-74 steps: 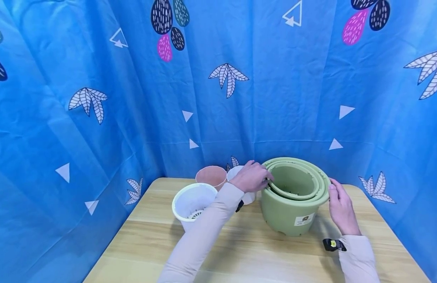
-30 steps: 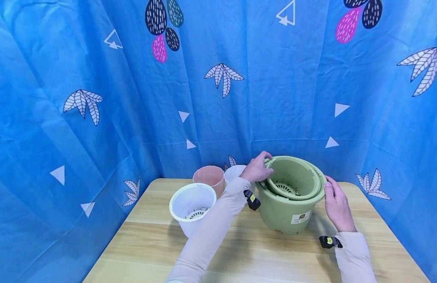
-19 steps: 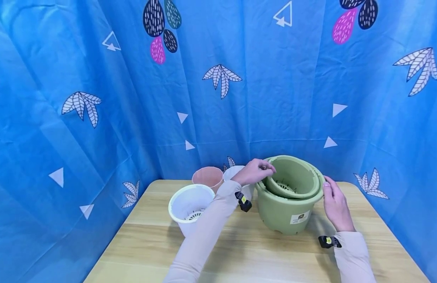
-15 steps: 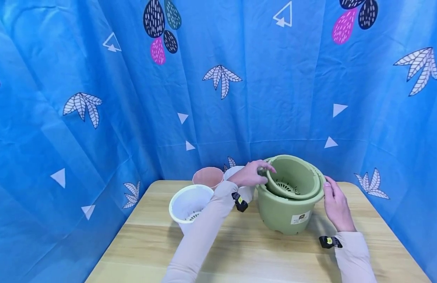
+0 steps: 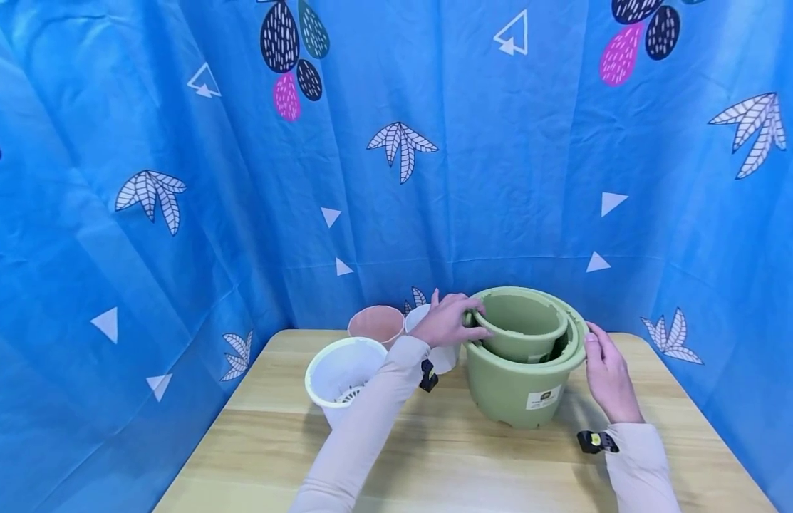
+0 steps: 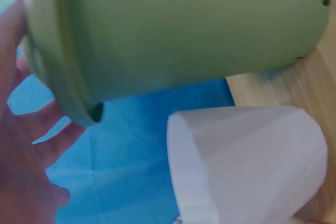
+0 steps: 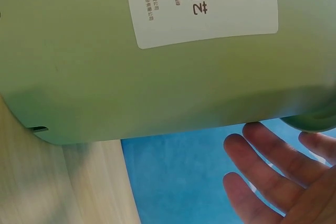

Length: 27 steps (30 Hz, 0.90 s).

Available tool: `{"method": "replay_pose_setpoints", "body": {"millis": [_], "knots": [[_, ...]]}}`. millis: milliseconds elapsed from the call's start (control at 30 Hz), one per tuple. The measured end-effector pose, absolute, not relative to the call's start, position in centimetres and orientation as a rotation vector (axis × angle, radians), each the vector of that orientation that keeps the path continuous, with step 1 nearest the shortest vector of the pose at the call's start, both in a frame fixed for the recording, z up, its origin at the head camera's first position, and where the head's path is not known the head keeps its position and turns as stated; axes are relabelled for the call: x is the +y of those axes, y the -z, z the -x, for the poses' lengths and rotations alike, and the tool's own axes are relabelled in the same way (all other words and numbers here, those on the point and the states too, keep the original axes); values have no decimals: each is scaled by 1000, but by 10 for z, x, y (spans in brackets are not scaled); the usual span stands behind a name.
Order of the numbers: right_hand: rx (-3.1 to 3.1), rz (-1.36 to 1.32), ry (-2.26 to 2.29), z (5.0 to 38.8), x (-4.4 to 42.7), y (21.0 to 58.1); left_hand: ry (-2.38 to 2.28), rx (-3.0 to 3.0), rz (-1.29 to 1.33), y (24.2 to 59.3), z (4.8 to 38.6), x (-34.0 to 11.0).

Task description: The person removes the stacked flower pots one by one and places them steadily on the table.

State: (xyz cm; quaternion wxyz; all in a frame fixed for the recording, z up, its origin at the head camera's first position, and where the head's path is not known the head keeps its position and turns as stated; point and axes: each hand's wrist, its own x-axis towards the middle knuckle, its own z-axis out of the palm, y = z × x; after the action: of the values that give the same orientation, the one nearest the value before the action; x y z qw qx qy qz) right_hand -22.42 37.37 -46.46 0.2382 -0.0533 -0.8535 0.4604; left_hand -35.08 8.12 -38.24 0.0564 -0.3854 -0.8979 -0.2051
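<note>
A large green pot (image 5: 511,395) with a white label stands at the right of the table, smaller green pots nested inside it. The smallest green pot (image 5: 523,344) sits off-centre towards the left within the nest, part of its outer wall showing. My left hand (image 5: 449,320) holds its left rim between thumb and fingers. On the large pot's right rim rests the thumb of my right hand (image 5: 610,381), fingers below the rim. In the left wrist view, fingers of my left hand (image 6: 31,129) reach around a green rim. The right wrist view shows my right hand's spread fingers (image 7: 283,182) beside the large pot (image 7: 173,87).
Left of the green pots, a white pot (image 5: 335,367) with a slotted bottom stands on the wooden table (image 5: 255,442). Behind it are a pink pot (image 5: 375,324) and a second white pot (image 5: 444,358), partly behind my left hand. Blue patterned curtain (image 5: 518,178) hangs around the table.
The smallest green pot has shifted left and become visible separately from the middle pot, which sits lower in the nest. My left hand has closed on the inner rim; the right hand has stayed put.
</note>
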Motion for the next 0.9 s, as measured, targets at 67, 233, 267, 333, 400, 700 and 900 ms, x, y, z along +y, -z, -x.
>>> {"method": "replay_pose_setpoints", "body": {"millis": [67,233,267,333,400,700,900], "knots": [[-2339,144,-1260,225,373,465,682,-2707,1147,386,351,80],[-2340,151,-1256,225,372,464,829,-2649,1159,389,354,83],[-2339,152,-1257,225,372,464,851,-2645,1165,389,354,84],[-2334,154,-1255,225,372,464,901,-2653,1163,390,354,85],[-2328,152,-1257,226,372,464,955,-2663,1150,392,355,86],[-2288,120,-1245,227,372,465,1386,-2609,1101,387,349,89],[-2289,127,-1246,228,372,466,1415,-2549,1101,382,347,93]]}}
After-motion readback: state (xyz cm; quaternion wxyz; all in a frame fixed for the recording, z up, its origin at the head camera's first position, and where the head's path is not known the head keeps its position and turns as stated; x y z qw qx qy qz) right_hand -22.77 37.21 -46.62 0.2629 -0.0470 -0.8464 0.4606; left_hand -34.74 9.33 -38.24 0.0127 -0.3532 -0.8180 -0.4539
